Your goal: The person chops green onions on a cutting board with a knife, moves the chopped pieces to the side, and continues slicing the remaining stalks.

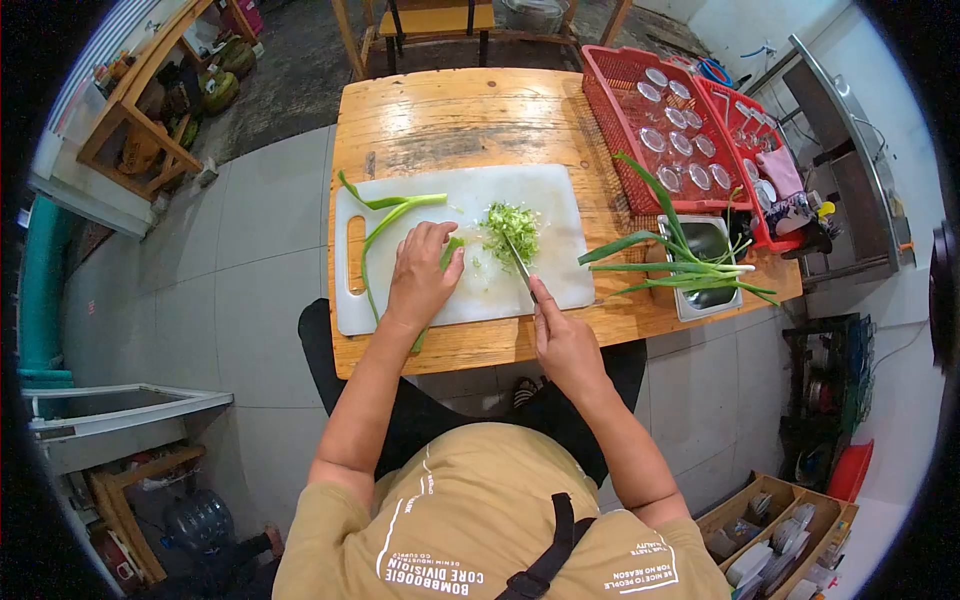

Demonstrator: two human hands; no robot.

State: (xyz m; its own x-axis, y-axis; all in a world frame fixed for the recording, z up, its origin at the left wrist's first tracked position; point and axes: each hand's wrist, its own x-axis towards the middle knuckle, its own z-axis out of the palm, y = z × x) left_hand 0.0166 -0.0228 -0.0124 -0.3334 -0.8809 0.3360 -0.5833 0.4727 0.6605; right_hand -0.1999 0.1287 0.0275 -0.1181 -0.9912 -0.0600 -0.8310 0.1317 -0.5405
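My left hand (424, 272) rests on the white cutting board (550, 195), its fingers bent over a piece of green onion (452, 250). In my right hand (562, 340) is the handle of a knife (519, 262), whose blade reaches into a pile of chopped green onion (508, 228). To the left of the pile, another green onion stalk (405, 203) lies along the board's left part. Whole green onions (690, 265) lie across a metal container (706, 240) at the table's right side.
A red basket (625, 140) of upturned glasses stands on the wooden table (450, 110) at the back right. Beside it is a second red basket (735, 105) with a pink cloth (780, 172). A wooden stool (440, 20) stands beyond the table.
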